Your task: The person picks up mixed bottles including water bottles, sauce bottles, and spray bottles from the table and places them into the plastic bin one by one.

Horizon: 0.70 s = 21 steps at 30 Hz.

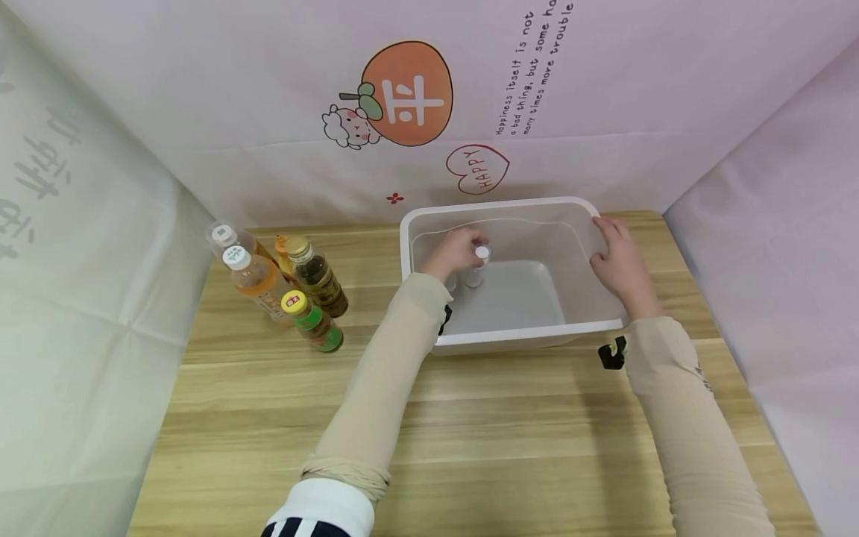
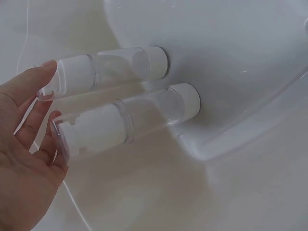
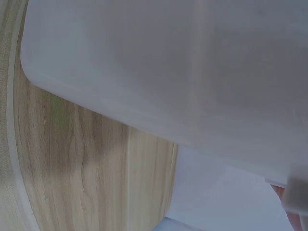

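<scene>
A pale plastic bin [image 1: 530, 333] sits on the wooden table, and both hands are at it. Reaching inside, my left hand [image 1: 456, 252] holds the top of a clear airless pump bottle [image 2: 118, 65] with a white top and base, its thumb on the cap. A second bottle of the same kind [image 2: 154, 109] stands beside it, other fingers of that hand touching its top. Over the bin's right rim, my right hand [image 1: 622, 265] grips the edge. In the right wrist view the bin's outer wall [image 3: 120, 57] hides most of that hand.
Left of the bin stand several drink bottles: an orange one with a white cap [image 1: 258, 287], a dark one with a gold cap [image 1: 321, 280] and a small green-labelled one [image 1: 315, 326]. Printed white cloth [image 1: 268, 89] hangs behind and along both sides of the table [image 1: 510, 432].
</scene>
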Each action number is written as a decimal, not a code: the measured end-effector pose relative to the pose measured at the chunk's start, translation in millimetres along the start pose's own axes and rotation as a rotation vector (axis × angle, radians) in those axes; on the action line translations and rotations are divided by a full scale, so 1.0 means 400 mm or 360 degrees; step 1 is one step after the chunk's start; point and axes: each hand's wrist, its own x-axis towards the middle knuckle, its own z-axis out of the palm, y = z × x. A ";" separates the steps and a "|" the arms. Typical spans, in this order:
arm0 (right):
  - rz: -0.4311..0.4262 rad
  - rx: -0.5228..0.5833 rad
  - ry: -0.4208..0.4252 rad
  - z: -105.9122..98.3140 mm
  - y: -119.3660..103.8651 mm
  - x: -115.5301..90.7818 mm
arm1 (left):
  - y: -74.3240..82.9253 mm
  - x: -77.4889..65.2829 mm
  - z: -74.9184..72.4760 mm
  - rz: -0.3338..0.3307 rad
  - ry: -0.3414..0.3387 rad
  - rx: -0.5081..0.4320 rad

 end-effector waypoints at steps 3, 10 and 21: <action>0.0001 0.0000 -0.0006 -0.002 -0.002 0.000 | -0.001 0.000 0.002 -0.0024 0.0002 -0.0011; 0.0009 0.0004 -0.0010 -0.002 -0.003 -0.001 | -0.006 0.006 0.011 -0.0039 0.0026 -0.0007; -0.0014 0.0008 0.0007 -0.001 -0.002 -0.001 | 0.006 -0.001 0.005 -0.0039 0.0031 0.0046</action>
